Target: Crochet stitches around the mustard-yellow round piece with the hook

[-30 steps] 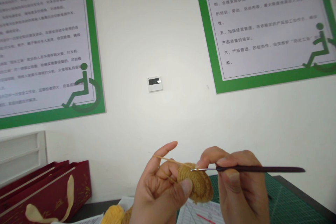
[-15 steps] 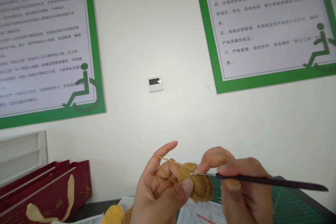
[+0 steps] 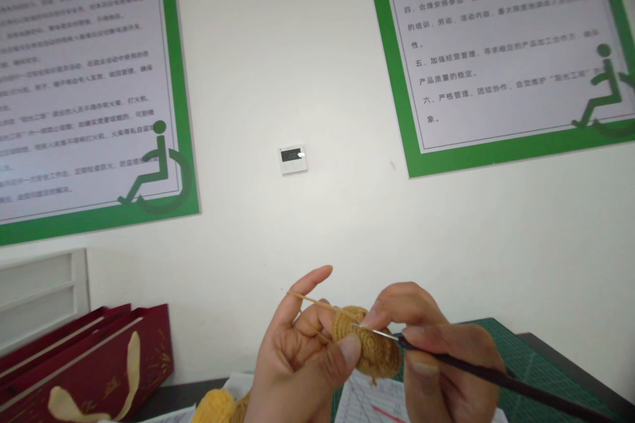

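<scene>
My left hand (image 3: 302, 357) pinches a round mustard-yellow crochet piece (image 3: 370, 353) between thumb and fingers, with its forefinger raised and a strand of yellow yarn (image 3: 312, 299) stretched over it. My right hand (image 3: 441, 357) grips a dark crochet hook (image 3: 476, 373); the hook's metal tip is at the top edge of the crochet piece and its handle slants down to the right. A yellow yarn ball (image 3: 215, 406) lies on the table below my left hand.
A green cutting mat (image 3: 536, 370) covers the dark table at right, with a printed paper (image 3: 372, 403) under the hands. Red gift boxes (image 3: 94, 363) stand at left. Green-framed posters (image 3: 496, 53) and a small wall thermostat (image 3: 292, 158) hang on the white wall.
The hook's handle has swung downward from level to slanting down-right, and my right hand dropped slightly. My left hand and the crochet piece stayed almost in place.
</scene>
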A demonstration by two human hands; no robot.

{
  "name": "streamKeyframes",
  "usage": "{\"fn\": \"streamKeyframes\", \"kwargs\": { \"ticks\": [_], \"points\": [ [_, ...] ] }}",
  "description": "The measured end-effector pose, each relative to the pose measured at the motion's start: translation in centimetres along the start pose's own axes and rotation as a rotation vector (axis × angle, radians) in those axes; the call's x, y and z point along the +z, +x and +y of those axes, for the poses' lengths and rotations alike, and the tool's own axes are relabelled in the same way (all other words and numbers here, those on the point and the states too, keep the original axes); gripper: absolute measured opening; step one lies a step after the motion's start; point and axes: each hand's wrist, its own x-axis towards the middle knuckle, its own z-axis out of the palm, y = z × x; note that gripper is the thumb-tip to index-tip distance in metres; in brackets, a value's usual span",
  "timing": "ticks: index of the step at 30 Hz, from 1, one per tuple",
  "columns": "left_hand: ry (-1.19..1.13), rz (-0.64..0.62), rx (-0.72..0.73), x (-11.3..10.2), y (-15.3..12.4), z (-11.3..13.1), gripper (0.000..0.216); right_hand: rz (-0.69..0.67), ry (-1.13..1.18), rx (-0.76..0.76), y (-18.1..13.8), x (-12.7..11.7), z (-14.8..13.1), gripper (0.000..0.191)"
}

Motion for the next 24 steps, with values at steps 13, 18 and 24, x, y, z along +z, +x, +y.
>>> {"fn": "streamKeyframes", "kwargs": {
  "ticks": [13, 18, 24],
  "points": [
    [-0.028, -0.076, -0.022, -0.2, 0.1, -0.2, 0.067, 0.106, 0.349, 0.35, -1.3, 1.1, 0.5, 0.008],
    [-0.002, -0.069, -0.007, -0.1, 0.0, -0.1, 0.07, -0.042, 0.393, 0.397, -1.0, 0.3, 1.0, 0.006],
    [0.072, 0.012, 0.099, 0.4, 0.0, 0.2, 0.081, -0.171, 0.184, 0.244, -0.3, -0.6, 1.4, 0.006]
  ]
}}
